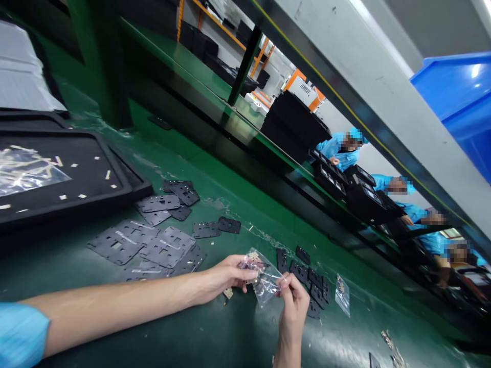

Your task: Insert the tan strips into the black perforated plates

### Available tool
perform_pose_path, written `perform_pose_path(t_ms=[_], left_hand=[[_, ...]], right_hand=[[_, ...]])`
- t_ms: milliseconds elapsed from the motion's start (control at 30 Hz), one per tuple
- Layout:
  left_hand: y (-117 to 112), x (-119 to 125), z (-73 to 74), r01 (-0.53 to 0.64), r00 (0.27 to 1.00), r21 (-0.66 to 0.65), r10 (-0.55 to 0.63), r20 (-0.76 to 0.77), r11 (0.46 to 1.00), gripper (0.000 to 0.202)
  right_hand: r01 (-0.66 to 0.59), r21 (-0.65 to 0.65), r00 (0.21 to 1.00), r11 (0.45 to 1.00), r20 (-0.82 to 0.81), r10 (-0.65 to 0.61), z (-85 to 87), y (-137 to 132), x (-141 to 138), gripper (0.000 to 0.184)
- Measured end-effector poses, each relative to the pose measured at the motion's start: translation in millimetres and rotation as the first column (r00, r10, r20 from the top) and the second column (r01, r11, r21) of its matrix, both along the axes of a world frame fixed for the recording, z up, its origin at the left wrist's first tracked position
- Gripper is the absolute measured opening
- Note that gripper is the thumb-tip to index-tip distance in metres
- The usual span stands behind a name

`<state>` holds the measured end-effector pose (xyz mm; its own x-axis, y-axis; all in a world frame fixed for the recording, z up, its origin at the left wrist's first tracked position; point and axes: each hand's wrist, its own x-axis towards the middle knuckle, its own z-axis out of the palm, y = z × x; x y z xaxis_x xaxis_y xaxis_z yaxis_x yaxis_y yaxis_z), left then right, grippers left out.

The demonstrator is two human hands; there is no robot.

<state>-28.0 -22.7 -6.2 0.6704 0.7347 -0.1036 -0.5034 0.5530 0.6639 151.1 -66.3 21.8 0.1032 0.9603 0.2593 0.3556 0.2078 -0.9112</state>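
Observation:
Between my hands is a small clear plastic bag (264,290) with small tan and metallic pieces inside. My left hand (232,273) grips its left side, thumb on top, over the pieces. My right hand (293,295) pinches the bag's right edge between thumb and fingers. Just below my left hand a small tan piece (228,293) lies on the green table. Several small black plates (307,276) are spread close behind my right hand. Larger thin black plates (166,248) with cut-outs lie in overlapping piles beyond my left forearm.
At the left, a black tray (88,197) bears a bag of tan strips (30,171) and loose bits. Another small clear bag (342,295) and metallic parts (393,347) lie to the right. A blue bin (460,97) sits up right. People in blue (341,148) work across a dark rail.

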Motion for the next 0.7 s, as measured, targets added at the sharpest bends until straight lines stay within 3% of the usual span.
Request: perform_pose_path(t_ms=[133,200,300,433,600,700], left_hand=[[1,-1,3.1,0.114,0.993,0.050,-0.112,-0.030,0.992,0.037],[0,1,1.6,0.080,0.992,0.091,-0.070,-0.105,0.993,0.025],[-1,6,-4.4,-0.038,0.983,0.093,0.054,-0.173,0.995,0.026],[-4,8,-8.7,-0.093,0.986,0.059,0.100,-0.137,0.994,0.027],[-5,4,1.3,-0.097,0.995,-0.014,0.096,-0.024,0.995,0.033],[-3,1,5.9,-0.014,1.000,0.058,0.016,-0.023,0.998,0.040]], right_hand=[[-0.033,-0.079,0.999,0.996,0.003,0.033,1.4,1,-8,0.026],[0.018,-0.082,1.000,0.996,-0.009,-0.019,2.2,1,-11,0.027],[0.135,-0.029,0.988,0.990,-0.072,-0.137,3.1,1,-12,0.027],[0.203,-0.010,0.974,0.979,-0.097,-0.203,3.5,1,-12,0.029],[0.074,-0.156,0.997,0.985,-0.025,-0.079,3.8,3,-19,0.024],[0.064,-0.186,0.998,0.980,0.025,-0.060,4.0,2,-24,0.028]])
